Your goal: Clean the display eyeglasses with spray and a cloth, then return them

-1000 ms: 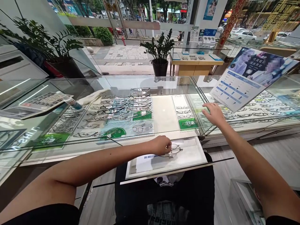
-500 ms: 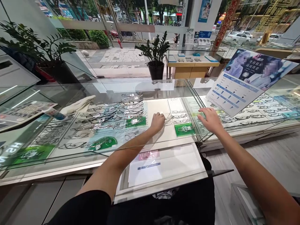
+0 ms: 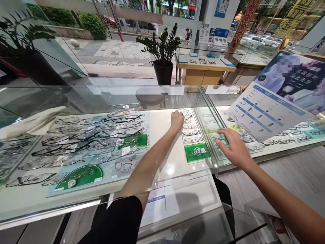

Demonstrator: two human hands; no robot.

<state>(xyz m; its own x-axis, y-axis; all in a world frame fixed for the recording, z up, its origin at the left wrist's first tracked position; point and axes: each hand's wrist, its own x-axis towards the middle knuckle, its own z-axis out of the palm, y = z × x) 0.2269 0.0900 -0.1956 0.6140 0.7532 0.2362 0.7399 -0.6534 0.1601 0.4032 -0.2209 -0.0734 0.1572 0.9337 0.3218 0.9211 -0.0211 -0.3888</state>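
Inside the glass display counter [image 3: 162,154], my left hand [image 3: 177,121] is closed on a thin pair of eyeglasses [image 3: 188,117] at the far end of a white display card. The fingers partly hide the frame. Nearer me on that card lie more eyeglasses [image 3: 193,139], then a green card [image 3: 196,152] with another pair on it. My right hand [image 3: 235,148] is open, thumb and fingers apart, beside the seam of two counters. It appears to hold nothing.
Rows of eyeglasses [image 3: 93,135] fill the left of the counter near a pale cloth [image 3: 33,122]. A printed sign [image 3: 269,101] leans at the right. A potted plant [image 3: 163,73] stands behind the glass, and a wooden display table [image 3: 203,67] farther back.
My left hand has moved away from me with the eyeglasses, to the far end of the white card. My right hand stays by the seam. The view has shifted closer over the counter.
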